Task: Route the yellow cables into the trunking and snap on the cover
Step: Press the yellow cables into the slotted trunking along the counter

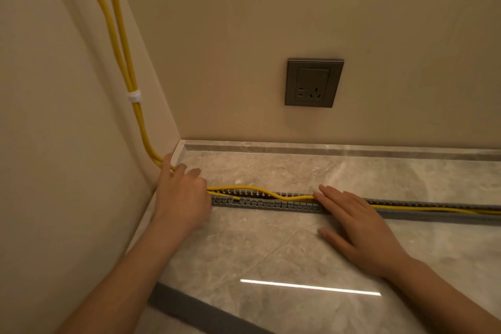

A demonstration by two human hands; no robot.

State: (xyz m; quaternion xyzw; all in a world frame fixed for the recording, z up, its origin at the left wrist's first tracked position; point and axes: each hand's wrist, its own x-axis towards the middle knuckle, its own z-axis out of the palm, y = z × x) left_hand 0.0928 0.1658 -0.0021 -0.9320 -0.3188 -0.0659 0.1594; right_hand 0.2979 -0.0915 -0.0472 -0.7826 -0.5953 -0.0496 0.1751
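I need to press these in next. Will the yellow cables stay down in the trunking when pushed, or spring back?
The yellow cables are probably springy: one arches above the slotted trunking between the left hand and right hand. Right of that hand they lie flat, so they likely settle once pressed.

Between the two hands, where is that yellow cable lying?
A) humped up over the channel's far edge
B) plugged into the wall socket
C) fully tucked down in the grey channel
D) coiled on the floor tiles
A: between the left hand and right hand, the yellow cable bulges over the far slotted wall of the trunking.
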